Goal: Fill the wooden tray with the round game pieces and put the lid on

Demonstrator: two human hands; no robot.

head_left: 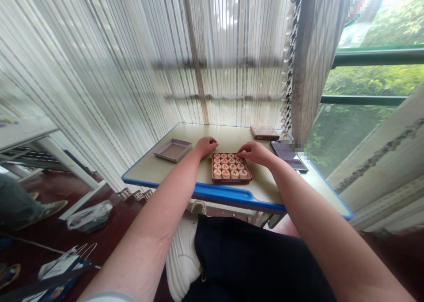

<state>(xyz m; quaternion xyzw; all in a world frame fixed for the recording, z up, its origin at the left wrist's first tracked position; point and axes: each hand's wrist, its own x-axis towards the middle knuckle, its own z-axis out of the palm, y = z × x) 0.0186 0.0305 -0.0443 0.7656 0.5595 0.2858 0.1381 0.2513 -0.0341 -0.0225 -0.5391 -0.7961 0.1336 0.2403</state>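
Observation:
A small reddish-brown box stands near the front edge of the table, filled with rows of round wooden xiangqi pieces. Some carry red characters and others dark ones. At the box's back right corner, the bent fingers of my right hand are closed on a xiangqi piece that sits among the others; the fingertips partly cover it. My left hand rests just behind the box's back left corner, its fingers loosely curled and a little apart, with nothing visible in them.
A shallow greyish lid lies on the table's left part. Toward the back right are a flat brown box and a dark tablet-like slab. String curtains hang behind the blue-edged table. Plastic bags lie on the floor.

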